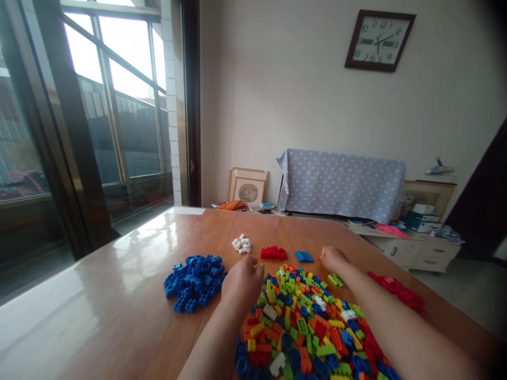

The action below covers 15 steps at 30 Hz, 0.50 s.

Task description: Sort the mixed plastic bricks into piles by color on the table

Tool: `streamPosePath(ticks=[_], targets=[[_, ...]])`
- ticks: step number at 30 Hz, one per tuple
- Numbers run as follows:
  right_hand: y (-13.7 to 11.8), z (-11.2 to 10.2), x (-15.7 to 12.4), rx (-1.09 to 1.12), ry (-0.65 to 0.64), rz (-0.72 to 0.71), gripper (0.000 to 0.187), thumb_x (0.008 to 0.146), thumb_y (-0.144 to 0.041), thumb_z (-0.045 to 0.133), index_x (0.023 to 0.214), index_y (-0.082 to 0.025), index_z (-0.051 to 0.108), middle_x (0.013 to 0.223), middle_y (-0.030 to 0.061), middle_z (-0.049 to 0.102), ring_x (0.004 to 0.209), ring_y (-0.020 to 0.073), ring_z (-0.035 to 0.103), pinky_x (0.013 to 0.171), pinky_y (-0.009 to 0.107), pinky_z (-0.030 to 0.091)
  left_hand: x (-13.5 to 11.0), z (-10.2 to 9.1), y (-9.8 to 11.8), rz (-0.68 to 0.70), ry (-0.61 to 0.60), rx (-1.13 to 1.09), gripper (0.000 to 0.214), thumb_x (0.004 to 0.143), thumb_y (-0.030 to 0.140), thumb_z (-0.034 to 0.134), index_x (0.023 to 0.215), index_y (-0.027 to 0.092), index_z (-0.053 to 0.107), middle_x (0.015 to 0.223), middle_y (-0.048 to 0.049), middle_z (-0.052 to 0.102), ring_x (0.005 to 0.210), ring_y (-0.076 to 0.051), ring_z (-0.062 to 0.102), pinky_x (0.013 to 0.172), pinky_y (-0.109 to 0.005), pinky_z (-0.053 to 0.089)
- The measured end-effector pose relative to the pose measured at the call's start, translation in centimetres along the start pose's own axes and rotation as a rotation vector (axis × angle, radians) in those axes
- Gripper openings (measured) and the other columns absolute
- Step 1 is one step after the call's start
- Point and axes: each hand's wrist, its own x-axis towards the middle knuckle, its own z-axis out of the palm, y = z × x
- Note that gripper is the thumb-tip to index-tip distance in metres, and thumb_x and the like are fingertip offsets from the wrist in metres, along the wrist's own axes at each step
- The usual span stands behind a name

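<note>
My left hand [242, 281] is between the blue brick pile [195, 282] and the big mixed pile of toy bricks [303, 322]. Its fingers are curled together, and what they hold, if anything, is hidden. Farther right, my right hand [334, 259] pinches a small orange brick [320, 257] just above the table, beside a short row of light-blue bricks [304, 256]. A few lime-green bricks [336, 280] lie just below that hand. Red bricks [273, 253] are lined up beyond the mixed pile, and a little heap of white bricks [241, 244] sits to their left.
A red brick pile [400, 291] lies on the wooden table [130, 311], partly behind my right forearm. Past the far edge stand a cloth-covered object [340, 184], framed pictures [249, 187] and a low white cabinet [412, 250]. Glass doors are on the left.
</note>
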Motion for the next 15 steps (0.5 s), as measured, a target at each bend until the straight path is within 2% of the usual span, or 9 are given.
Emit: streamPosePath(ticks=[3,6,10,15], targets=[[-0.8,-1.3,-0.5,0.029,0.06,-0.013,0.019,0.087,-0.019,0.055,0.085,-0.015,0.073,0.092,0.0154,0.072,0.081,0.0219,0.065,0.066,0.028,0.036,0.8,-0.7,0.4,-0.02,0.145,-0.258,0.022,0.082,0.044,0.065,0.086,0.023,0.07,0.082,-0.006,0.07,0.075,-0.022,0.061,0.069,-0.03,0.039],[-3.3,-3.1,-0.9,0.074,0.1,-0.086,0.023,0.09,-0.023,0.053,0.086,-0.015,0.073,0.094,0.0139,0.073,0.085,0.0216,0.064,0.068,0.028,0.037,1.5,-1.8,0.9,-0.15,0.305,-0.527,0.031,0.085,0.046,0.061,0.099,0.019,0.067,0.094,-0.0073,0.071,0.085,-0.021,0.064,0.074,-0.031,0.043],[-9.5,-4.5,-2.1,0.151,0.069,-0.28,0.02,0.09,-0.029,0.056,0.091,-0.019,0.073,0.097,0.0063,0.073,0.088,0.0168,0.064,0.071,0.024,0.038,2.3,-3.0,0.5,-0.354,0.439,-0.746,0.036,0.088,0.05,0.056,0.106,0.02,0.064,0.111,-0.0076,0.07,0.096,-0.022,0.066,0.073,-0.032,0.044],[-18.3,-3.7,-5.4,0.19,-0.041,-0.48,0.016,0.086,-0.028,0.06,0.092,-0.021,0.074,0.099,0.0043,0.072,0.089,0.0159,0.064,0.073,0.022,0.04,3.1,-3.6,-0.9,-0.423,0.542,-0.876,0.035,0.089,0.051,0.055,0.108,0.023,0.064,0.117,-0.0055,0.069,0.097,-0.02,0.067,0.07,-0.031,0.044]])
